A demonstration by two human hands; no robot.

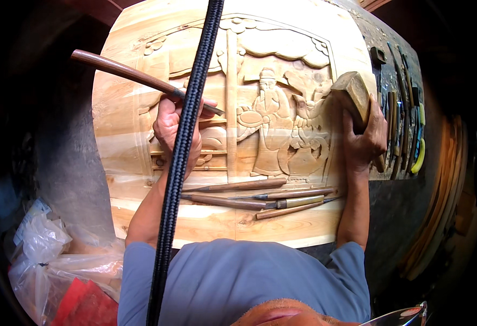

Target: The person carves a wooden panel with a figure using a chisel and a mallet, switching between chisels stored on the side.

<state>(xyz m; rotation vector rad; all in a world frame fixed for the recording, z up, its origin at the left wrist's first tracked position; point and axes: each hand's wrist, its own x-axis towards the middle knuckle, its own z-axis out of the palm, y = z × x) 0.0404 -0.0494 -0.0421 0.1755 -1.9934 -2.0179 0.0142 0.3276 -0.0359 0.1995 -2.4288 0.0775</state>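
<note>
From where I stand, the left hand [169, 130] has its fingers curled closed round a chisel [140, 80], handle slanting up to the left, its blade tip by the upright post [232, 98] in the carved wooden panel [127, 43]; I can't tell whether it touches. The right hand [368, 140] has its fingers wrapped round a wooden block [352, 96], held near the panel's right side, beside the bearded figure [271, 119]. More chisels [225, 202] lie along the panel's near part, and other tools [401, 108] lie on the right.
</note>
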